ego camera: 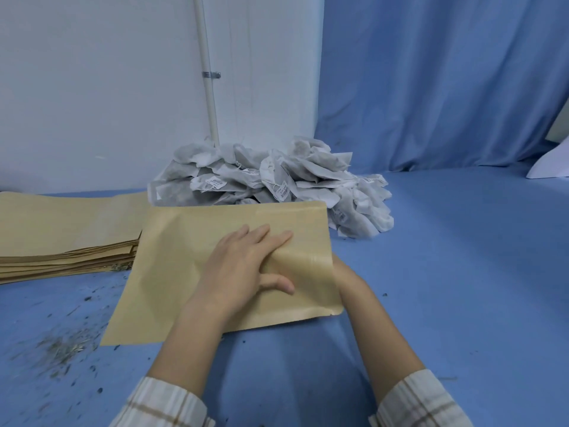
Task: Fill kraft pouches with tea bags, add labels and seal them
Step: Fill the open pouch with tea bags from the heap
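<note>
A flat kraft pouch (184,257) lies on the blue table in front of me. My left hand (243,269) rests on top of it with straight fingers spread, thumb out toward the right. My right hand (345,275) reaches in at the pouch's right edge, and its fingers are hidden inside or under the paper. A heap of white tea bags (277,180) with strings and small tags sits just behind the pouch.
A stack of several empty kraft pouches (61,235) lies at the left. Loose tea crumbs (61,349) are scattered on the blue cloth (446,272) at the near left. A white pipe (209,87) runs up the wall behind; white paper (551,161) lies far right.
</note>
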{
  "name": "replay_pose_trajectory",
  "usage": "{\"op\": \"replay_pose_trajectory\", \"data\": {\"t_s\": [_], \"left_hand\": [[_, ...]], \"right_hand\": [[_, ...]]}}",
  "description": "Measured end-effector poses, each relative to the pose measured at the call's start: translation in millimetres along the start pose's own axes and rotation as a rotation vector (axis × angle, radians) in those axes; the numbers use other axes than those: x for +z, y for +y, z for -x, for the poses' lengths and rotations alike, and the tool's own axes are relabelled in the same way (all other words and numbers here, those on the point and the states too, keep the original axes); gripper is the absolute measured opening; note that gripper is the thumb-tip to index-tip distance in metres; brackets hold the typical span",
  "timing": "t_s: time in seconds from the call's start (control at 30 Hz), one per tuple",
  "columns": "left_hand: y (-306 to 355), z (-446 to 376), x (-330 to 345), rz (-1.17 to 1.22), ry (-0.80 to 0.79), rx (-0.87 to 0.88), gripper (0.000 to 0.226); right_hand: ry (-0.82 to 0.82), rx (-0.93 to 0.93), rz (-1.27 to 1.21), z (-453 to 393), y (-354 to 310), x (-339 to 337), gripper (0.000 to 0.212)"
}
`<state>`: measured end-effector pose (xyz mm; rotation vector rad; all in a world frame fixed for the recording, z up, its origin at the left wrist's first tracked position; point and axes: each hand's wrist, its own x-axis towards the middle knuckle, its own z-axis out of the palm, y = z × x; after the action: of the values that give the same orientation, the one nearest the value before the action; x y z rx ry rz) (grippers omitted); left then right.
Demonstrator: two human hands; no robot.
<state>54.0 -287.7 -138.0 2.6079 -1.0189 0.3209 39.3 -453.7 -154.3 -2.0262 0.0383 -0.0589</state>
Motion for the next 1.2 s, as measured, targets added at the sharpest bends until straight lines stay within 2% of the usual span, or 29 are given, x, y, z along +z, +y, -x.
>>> {"op": "replay_pose_trajectory", "data": {"t_s": [0.03,0.1,0.13,0.2,0.23,0.27,0.33,0.4,0.47,0.53,0.57,0.63,0.67,0.77,0.9,1.0,1.13,1.2], "left_hand": [[-1.0,-1.5,1.4,-0.06,0.024,-0.019,0.088],[-1.4,-3.6,3.6,-0.101,0.086,-0.073,0.089],[-1.6,-4.6,5.4,-0.105,0.107,-0.102,0.089],[-1.9,-7.7,11.0,-0.138,0.111,-0.139,0.089],[-1.5,-9.9,13.9,-0.162,0.092,-0.153,0.088],[-0.5,-13.3,16.1,-0.18,0.065,-0.167,0.088],[1.2,-21.3,17.7,-0.167,0.014,-0.199,0.088],[2.5,-29.0,16.3,-0.129,0.002,-0.233,0.088],[1.9,-33.3,14.4,-0.14,0.012,-0.269,0.086],[0.8,-34.7,14.9,-0.169,0.028,-0.299,0.085],[1.2,-34.4,15.7,-0.176,0.038,-0.311,0.084],[2.9,-34.0,16.8,-0.153,0.055,-0.328,0.085],[3.5,-33.8,17.6,-0.126,0.061,-0.331,0.086],[3.4,-30.2,19.1,-0.058,0.098,-0.319,0.087],[-0.5,-25.6,15.8,0.003,0.177,-0.278,0.088],[-3.4,-25.3,11.2,0.015,0.163,-0.273,0.089],[0.8,-27.1,11.4,-0.021,0.095,-0.217,0.088],[1.7,-27.9,13.2,-0.033,0.065,-0.194,0.086]], "right_hand": [[0.087,-0.037,-0.058,0.2,2.7,-4.1,0.022],[0.329,-0.134,-0.094,1.8,16.0,-16.1,0.026],[0.496,-0.143,0.001,0.2,25.2,-22.2,0.025],[0.787,0.014,0.256,-7.2,42.0,-34.6,0.026],[0.838,0.134,0.338,-9.6,48.9,-39.0,0.031],[0.809,0.246,0.389,-11.6,56.0,-45.1,0.036],[0.647,0.342,0.456,-13.7,65.2,-53.6,0.042],[0.611,0.291,0.416,-16.6,74.4,-54.7,0.043],[0.748,0.191,0.295,-15.9,75.8,-52.5,0.035],[0.85,0.147,0.043,-13.7,72.0,-49.9,0.021],[0.833,0.125,-0.153,-13.1,68.6,-49.0,0.015],[0.688,0.05,-0.556,-11.6,59.3,-46.3,0.011],[0.621,0.016,-0.645,-10.7,55.8,-46.4,0.013],[0.465,-0.044,-0.696,-9.1,50.3,-49.7,0.024],[0.201,-0.074,-0.866,-6.7,45.7,-52.7,0.022],[0.044,-0.095,-0.809,-6.8,41.0,-46.9,0.028],[-0.124,-0.128,-0.469,-8.6,30.3,-34.5,0.032],[-0.16,-0.074,-0.322,-9.1,26.6,-29.9,0.024]]}}
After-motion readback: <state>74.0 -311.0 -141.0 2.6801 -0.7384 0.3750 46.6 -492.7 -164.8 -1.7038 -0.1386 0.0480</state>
